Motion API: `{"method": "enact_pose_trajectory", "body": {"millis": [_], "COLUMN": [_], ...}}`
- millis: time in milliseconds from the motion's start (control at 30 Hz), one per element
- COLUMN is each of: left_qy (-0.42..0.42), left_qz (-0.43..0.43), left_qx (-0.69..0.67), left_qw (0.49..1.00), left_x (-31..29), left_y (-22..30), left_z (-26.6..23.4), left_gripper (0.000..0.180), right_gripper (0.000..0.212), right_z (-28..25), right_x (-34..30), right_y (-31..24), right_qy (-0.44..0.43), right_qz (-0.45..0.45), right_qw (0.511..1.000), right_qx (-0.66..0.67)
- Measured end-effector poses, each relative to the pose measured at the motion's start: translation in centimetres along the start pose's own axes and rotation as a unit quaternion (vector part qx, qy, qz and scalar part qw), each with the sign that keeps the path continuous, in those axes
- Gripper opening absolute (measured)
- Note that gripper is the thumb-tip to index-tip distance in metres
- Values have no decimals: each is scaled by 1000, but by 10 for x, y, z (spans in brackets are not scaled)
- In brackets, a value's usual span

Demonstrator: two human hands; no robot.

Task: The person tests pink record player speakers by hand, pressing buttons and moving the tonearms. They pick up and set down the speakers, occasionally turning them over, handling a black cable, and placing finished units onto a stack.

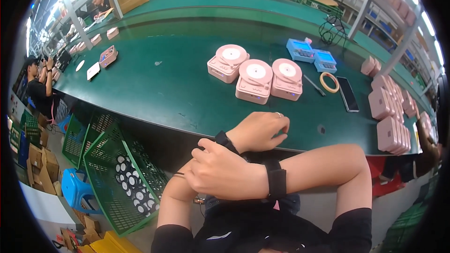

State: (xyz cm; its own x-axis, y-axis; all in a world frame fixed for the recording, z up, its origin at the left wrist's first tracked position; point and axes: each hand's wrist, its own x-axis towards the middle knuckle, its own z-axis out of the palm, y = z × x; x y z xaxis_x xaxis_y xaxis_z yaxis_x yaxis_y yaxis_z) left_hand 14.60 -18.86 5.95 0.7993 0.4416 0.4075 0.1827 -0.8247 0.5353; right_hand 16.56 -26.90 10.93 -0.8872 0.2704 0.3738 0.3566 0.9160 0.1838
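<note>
My left hand (260, 131) hangs over the table's front edge, fingers loosely bent and thumb apart, with nothing in it. A ring is on one finger. Across my left forearm (180, 189) lies my right hand (225, 171), its fingers curled over the arm just below a black wristband (226, 141); the fingertips are partly hidden. Another black wristband (276, 179) circles my right wrist. Beyond my hands stand three pink boxes shaped like small record players (255, 76), grouped close together, with small lights on their fronts.
On the green table (187, 70) lie a phone (347, 94), a yellow tape roll (329, 82), a pen (314, 85) and two blue devices (311, 55). Pink boxes (393, 133) are stacked at right. A green crate (117, 178) of round parts and a blue stool (78, 187) stand left. A co-worker (40, 84) is far left.
</note>
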Motion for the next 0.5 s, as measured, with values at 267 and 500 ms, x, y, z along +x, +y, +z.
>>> {"method": "enact_pose_trajectory", "body": {"millis": [267, 500], "left_qy": [-132, 122], "left_qz": [47, 4], "left_qx": [-263, -290], "left_qw": [955, 949], "left_x": [-19, -39], "left_y": [13, -8], "left_z": [29, 40], "left_gripper": [14, 14], "right_gripper": [22, 36], "right_z": [-26, -43], "right_x": [17, -1], "right_y": [31, 73], "right_qy": [41, 157], "right_qz": [173, 263], "right_qw": [981, 945], "right_qx": [83, 117]}}
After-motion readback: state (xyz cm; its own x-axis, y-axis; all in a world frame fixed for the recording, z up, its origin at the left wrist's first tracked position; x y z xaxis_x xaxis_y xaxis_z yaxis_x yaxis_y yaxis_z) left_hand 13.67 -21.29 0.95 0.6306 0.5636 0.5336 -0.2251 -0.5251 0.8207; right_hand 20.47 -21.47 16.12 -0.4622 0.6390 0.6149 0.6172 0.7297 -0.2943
